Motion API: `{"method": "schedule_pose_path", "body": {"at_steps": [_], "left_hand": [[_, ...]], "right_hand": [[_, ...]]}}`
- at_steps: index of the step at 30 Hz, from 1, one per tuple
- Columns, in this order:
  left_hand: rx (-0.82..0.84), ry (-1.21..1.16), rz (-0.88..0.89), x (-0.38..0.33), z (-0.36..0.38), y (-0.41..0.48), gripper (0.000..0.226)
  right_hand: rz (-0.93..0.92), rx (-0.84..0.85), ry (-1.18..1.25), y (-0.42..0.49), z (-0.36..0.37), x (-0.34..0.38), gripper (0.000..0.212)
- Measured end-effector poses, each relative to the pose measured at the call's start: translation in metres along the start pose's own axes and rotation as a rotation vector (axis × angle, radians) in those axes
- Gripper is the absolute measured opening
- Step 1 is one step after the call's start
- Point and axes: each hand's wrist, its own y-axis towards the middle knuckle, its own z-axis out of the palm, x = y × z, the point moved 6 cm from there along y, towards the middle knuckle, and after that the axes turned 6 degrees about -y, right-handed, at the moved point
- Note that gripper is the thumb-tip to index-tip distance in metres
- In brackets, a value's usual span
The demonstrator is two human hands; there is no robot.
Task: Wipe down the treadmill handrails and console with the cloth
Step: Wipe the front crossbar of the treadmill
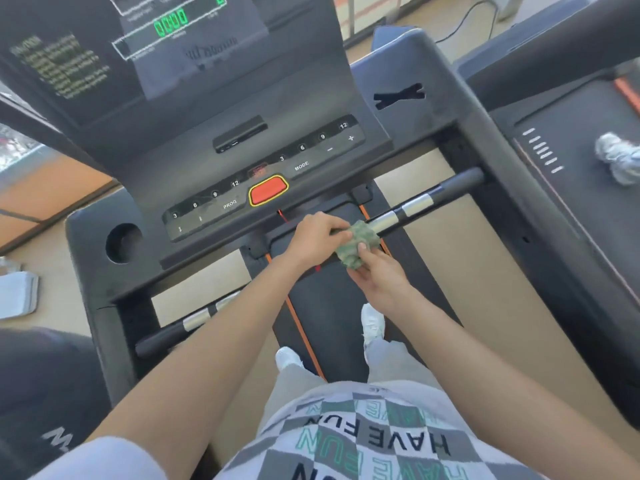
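Note:
A crumpled green cloth (358,244) sits bunched around the inner end of the right handrail (422,202), a black bar with silver sensor bands. My left hand (317,237) grips the cloth from the left. From below, my right hand (377,275) holds it too, thumb on the fabric. The dark console (207,140) rises just above, with a red stop button (268,190), numbered keys and a green display (171,24). At the lower left, the left handrail (183,325) is partly hidden behind my left forearm.
A round cup holder (123,243) is in the console's left wing. The belt (332,306) runs under my white shoes. A second treadmill (571,140) stands at the right with another person's shoe (618,157) on it. A grey object (17,294) lies on the floor at left.

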Motion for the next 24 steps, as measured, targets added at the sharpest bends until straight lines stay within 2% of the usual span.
{"method": "schedule_pose_path", "body": {"at_steps": [5,10,13,19,24], "left_hand": [[0.035,-0.089,0.019,-0.034,0.021,0.026,0.021],[0.109,-0.122,0.016,-0.07,0.036,0.045,0.031],[0.15,-0.085,0.002,-0.065,0.033,0.048,0.033],[0.259,-0.039,-0.043,-0.03,0.013,0.046,0.017],[0.266,-0.012,0.066,-0.046,0.02,0.066,0.016]], "right_hand": [[-0.13,-0.083,0.045,0.005,-0.03,0.043,0.025],[-0.215,-0.163,0.053,0.012,-0.055,0.07,0.028],[-0.195,-0.111,-0.007,0.011,-0.05,0.066,0.026],[-0.121,0.006,-0.107,0.008,-0.038,0.052,0.026],[-0.225,-0.126,-0.089,0.01,-0.053,0.075,0.023]]}}
